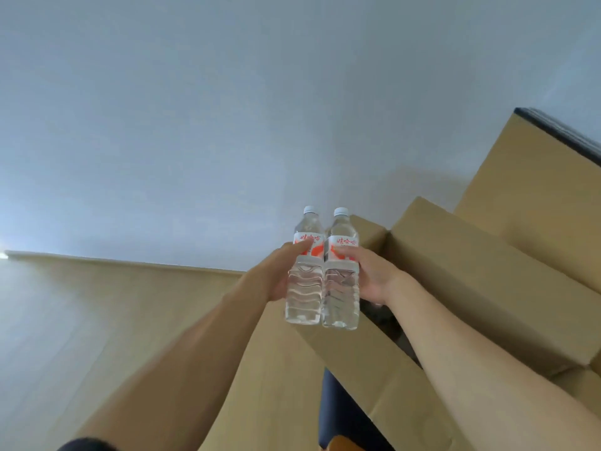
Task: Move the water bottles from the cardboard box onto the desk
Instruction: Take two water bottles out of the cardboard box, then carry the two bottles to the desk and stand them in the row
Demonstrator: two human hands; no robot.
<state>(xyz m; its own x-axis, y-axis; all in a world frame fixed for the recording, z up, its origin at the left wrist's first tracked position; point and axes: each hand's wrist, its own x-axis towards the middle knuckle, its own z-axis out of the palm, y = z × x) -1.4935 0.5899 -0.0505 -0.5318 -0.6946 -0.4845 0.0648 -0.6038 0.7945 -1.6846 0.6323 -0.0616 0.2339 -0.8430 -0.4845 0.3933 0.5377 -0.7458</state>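
Two clear water bottles with white caps and red-and-white labels stand upright side by side in the air, touching. My left hand (279,275) grips the left bottle (304,288) around its middle. My right hand (370,275) grips the right bottle (341,294) the same way. Both bottles hang just above the left edge of the open cardboard box (471,281), whose flaps spread to the right and toward me. The pale wooden desk (81,320) stretches out at the lower left, below my left forearm.
A plain white wall (227,109) fills the upper view. A second, taller cardboard box (536,190) with a dark top edge stands behind at the right. A dark blue surface (341,418) shows beneath the box's near flap.
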